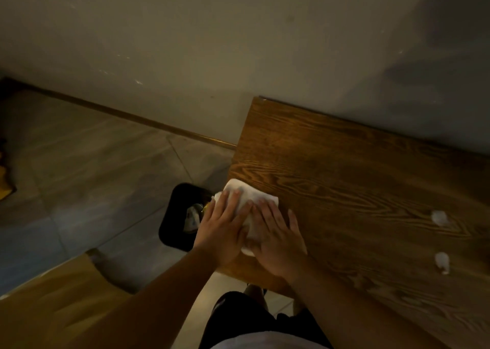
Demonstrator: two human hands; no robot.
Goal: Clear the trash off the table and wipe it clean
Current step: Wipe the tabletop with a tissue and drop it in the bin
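A white cloth (248,195) lies at the left edge of the dark wooden table (344,168). Both hands lie flat on it with fingers straight: my left hand (221,229) covers its left part, which overhangs the edge, and my right hand (278,240) presses its right part onto the wood. Two crumpled white paper scraps (438,217) (443,261) lie on the table far to the right of my hands. Below the table's edge stands a black trash bin (176,216) on the floor, with some rubbish visible inside.
A pale wall runs behind the table. Grey floor tiles spread to the left. A second wooden surface (58,303) fills the lower left corner. Something yellow (4,187) lies at the far left edge. My legs in dark shorts show at the bottom.
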